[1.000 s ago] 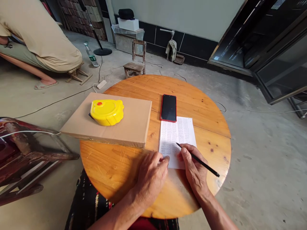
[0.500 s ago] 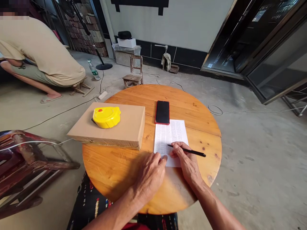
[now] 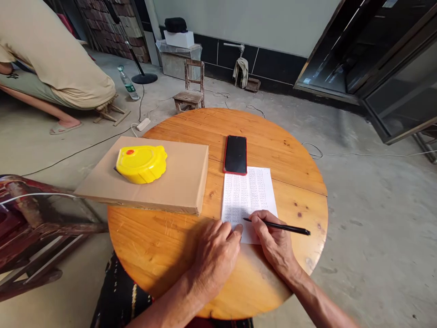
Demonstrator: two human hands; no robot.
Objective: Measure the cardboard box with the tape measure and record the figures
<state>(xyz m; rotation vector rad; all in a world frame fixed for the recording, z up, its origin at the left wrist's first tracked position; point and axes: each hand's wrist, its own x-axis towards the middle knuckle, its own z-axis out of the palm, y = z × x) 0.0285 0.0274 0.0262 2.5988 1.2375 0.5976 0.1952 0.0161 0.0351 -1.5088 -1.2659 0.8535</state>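
A white sheet of paper [image 3: 247, 195] covered in rows of small print lies on the round wooden table [image 3: 170, 237]. My right hand [image 3: 275, 243] grips a black pen [image 3: 283, 226], its tip resting on the paper's lower part. My left hand [image 3: 215, 255] lies palm down with curled fingers, its fingertips pressing the sheet's lower left corner. A black phone in a red case [image 3: 235, 154] lies face up just beyond the sheet.
A flat cardboard box [image 3: 177, 180] overhangs the table's left edge, with a yellow tape measure [image 3: 141, 163] on top. A dark wooden chair frame [image 3: 30, 223] stands to the left. Another person [image 3: 51, 54] crouches at far left. A small wooden chair [image 3: 189, 89] and cables lie beyond.
The pen has swung from pointing steeply down-right to lying nearly level across the sheet. The view shifted up and back down; both hands stay on the paper.
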